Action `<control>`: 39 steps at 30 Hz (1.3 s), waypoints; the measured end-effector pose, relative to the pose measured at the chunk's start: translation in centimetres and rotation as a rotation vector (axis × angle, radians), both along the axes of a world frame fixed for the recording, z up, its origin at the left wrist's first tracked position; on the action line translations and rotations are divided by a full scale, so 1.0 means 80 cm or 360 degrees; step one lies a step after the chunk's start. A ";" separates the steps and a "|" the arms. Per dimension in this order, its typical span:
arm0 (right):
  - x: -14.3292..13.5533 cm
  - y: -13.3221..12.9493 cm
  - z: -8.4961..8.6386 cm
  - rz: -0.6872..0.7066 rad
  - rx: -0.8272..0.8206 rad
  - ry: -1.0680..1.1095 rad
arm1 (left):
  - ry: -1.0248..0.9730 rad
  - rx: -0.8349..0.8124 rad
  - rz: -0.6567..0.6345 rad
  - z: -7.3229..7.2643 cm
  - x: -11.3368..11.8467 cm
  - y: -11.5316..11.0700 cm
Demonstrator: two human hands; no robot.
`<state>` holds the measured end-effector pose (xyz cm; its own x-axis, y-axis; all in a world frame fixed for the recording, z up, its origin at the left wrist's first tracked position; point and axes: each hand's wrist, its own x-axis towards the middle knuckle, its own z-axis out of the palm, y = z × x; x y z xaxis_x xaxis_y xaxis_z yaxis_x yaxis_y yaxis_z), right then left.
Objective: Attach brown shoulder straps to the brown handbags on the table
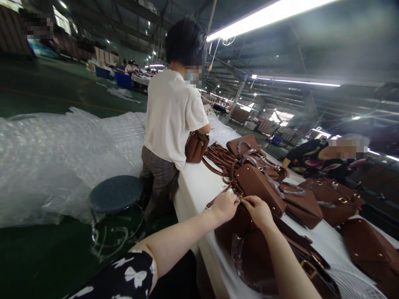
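My left hand is closed, its thumb and fingertips pinched together above a brown handbag. A brown strap end with a metal clasp pokes out on the left side of that hand. My right hand meets it, fingertips also pinched. The small piece between the two sets of fingertips is hidden, near some metal fittings. Clear plastic wrap covers a handle of the handbag below. Just behind my hands lies a pile of brown straps with metal ends, beside another brown handbag.
Several more brown handbags cover the white table. A co-worker in a white shirt stands at the left edge with a bag; another person leans in opposite. A round stool and bubble wrap are at left.
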<state>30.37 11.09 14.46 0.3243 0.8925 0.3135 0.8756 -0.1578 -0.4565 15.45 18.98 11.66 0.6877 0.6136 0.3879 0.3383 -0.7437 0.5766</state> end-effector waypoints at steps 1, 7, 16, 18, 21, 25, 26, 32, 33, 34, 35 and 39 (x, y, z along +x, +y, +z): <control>0.000 0.000 0.000 0.0002 0.0000 0.0002 | 0.0002 -0.0001 0.0003 -0.001 0.000 0.000; -0.001 0.002 0.005 0.0037 -0.0016 -0.0037 | -0.0018 -0.0024 0.0022 -0.004 0.001 -0.003; -0.014 -0.007 0.006 0.0076 0.0023 -0.0146 | -0.0132 -0.0167 0.0061 -0.002 0.002 0.014; -0.021 -0.016 0.005 -0.0004 0.0096 -0.0184 | -0.0138 -0.0169 0.0032 -0.001 0.002 0.016; -0.026 -0.042 0.007 -0.0185 0.0265 -0.0262 | -0.0146 -0.0175 -0.0014 -0.001 0.001 0.019; -0.012 -0.110 0.014 -0.0513 0.0486 -0.0357 | -0.0161 -0.0233 -0.0029 -0.006 -0.001 0.025; -0.006 -0.132 0.013 -0.0598 0.0517 -0.0373 | -0.0144 -0.0251 -0.0040 -0.007 -0.001 0.025; 0.005 -0.242 -0.026 -0.0801 0.0452 -0.0413 | -0.0441 0.0125 0.0140 -0.016 -0.005 -0.031; 0.001 -0.250 -0.034 -0.0785 0.0460 -0.0411 | -0.0552 0.0243 0.0153 -0.017 -0.005 -0.049; -0.003 -0.256 -0.040 -0.0772 0.0480 -0.0399 | -0.0616 0.0348 0.0114 -0.018 -0.005 -0.066; -0.008 -0.259 -0.044 -0.0759 0.0492 -0.0381 | -0.0633 0.0432 0.0042 -0.019 -0.005 -0.083; -0.022 -0.266 -0.038 -0.0719 0.0411 -0.0281 | -0.0530 0.0546 -0.0112 -0.008 -0.005 -0.117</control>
